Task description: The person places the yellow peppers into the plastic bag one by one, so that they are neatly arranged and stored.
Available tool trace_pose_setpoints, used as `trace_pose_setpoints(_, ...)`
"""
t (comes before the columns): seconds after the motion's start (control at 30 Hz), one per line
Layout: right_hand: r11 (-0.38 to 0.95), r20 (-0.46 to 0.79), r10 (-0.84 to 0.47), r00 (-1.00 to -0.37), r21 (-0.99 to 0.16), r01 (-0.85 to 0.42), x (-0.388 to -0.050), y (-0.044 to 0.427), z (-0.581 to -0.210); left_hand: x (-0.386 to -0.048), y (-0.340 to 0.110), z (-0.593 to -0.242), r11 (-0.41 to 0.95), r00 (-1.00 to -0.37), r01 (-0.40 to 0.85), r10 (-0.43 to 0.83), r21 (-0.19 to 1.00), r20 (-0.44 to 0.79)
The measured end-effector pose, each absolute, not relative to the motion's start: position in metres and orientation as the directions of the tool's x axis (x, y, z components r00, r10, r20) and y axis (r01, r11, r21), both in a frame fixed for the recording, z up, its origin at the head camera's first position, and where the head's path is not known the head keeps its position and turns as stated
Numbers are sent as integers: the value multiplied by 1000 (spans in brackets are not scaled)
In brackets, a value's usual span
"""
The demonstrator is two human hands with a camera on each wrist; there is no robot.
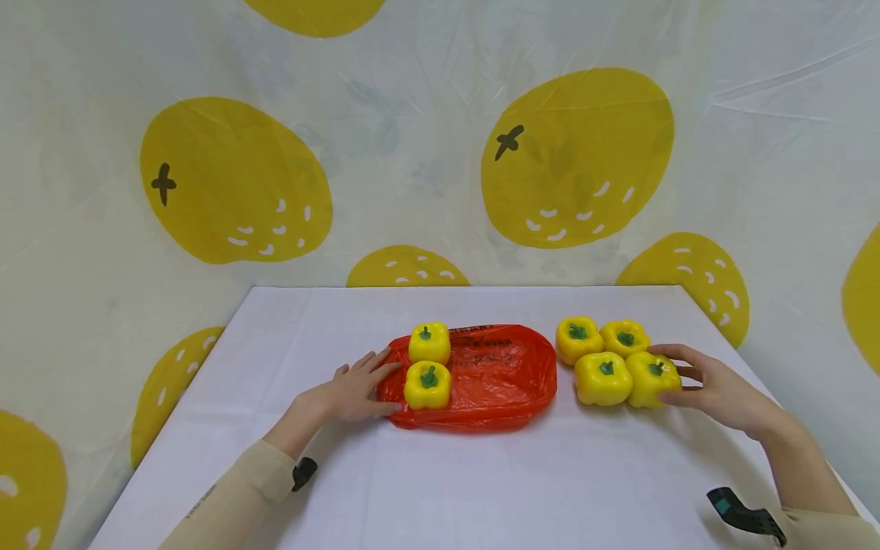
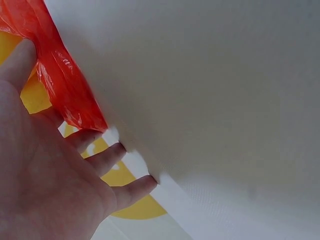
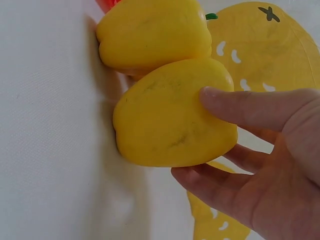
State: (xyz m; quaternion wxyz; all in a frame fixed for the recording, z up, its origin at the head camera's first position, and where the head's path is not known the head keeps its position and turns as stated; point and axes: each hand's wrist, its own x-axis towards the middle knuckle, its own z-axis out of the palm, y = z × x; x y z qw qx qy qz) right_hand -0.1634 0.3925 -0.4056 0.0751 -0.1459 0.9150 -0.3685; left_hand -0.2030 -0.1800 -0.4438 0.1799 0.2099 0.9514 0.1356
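Note:
My left hand point(image 1: 357, 388) lies at the left edge of a flat red plastic bag point(image 1: 502, 382), fingers spread, thumb and fingertips touching the bag. In the left wrist view, the red bag point(image 2: 65, 80) runs past the thumb and fingers. Two yellow bell peppers stand on the bag's left part, a rear pepper point(image 1: 429, 344) and a front pepper point(image 1: 426, 388). At the right, my right hand point(image 1: 722, 386) grips the nearest right yellow bell pepper point(image 1: 651, 382) between thumb and fingers. In the right wrist view, that pepper point(image 3: 170, 120) rests on the table; the far fingertips are partly hidden.
Beside the held pepper stand three more: a front-left pepper point(image 1: 601, 382), a back-left pepper point(image 1: 574, 342) and a back-right pepper point(image 1: 629, 336). All are on a white-covered table point(image 1: 467, 489). Behind it hangs a pale curtain point(image 1: 412, 153) with large yellow fruit prints.

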Motion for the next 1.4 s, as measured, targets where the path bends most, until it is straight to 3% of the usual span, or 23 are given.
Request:
trace_pose_setpoints(0.4,719,7,-276,-961,-662,-211,-161,398,-402,-203,-178,-441,872,-847,355,453,337,-280)
trace_pose_setpoints(0.97,772,49,-193,-980,-609,-182,-158,399,-357,-203,-179,-444,871,-846,356,454,340,-280)
trace_pose_setpoints(1.4,694,127,-257,-958,-666,-274,-164,365,-326,-203,-181,-445,876,-850,341,442,340,-287)
